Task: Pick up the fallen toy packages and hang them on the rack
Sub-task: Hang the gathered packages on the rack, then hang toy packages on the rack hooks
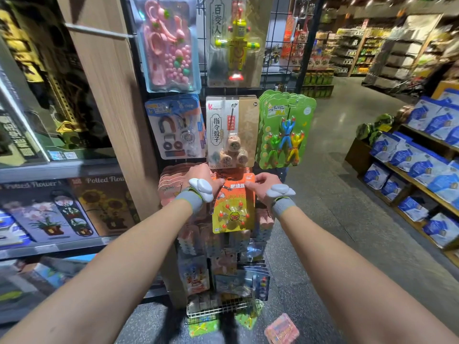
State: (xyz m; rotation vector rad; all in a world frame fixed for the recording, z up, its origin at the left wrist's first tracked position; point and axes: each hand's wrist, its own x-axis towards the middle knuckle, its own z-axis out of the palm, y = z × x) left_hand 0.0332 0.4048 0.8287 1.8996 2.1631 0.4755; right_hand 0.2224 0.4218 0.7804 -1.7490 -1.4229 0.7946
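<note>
Shop rack (308, 45): left hand (198, 178), right hand (267, 182) pinch package (233, 212)

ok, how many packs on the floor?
3: pink pack right of the rack base; green pack below the base; second green pack just right of it. The rack may hide more.

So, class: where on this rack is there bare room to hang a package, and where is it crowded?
Bare grid shows right of the robot package, above the green package. Below the orange package, the lower rack is crowded.
</note>
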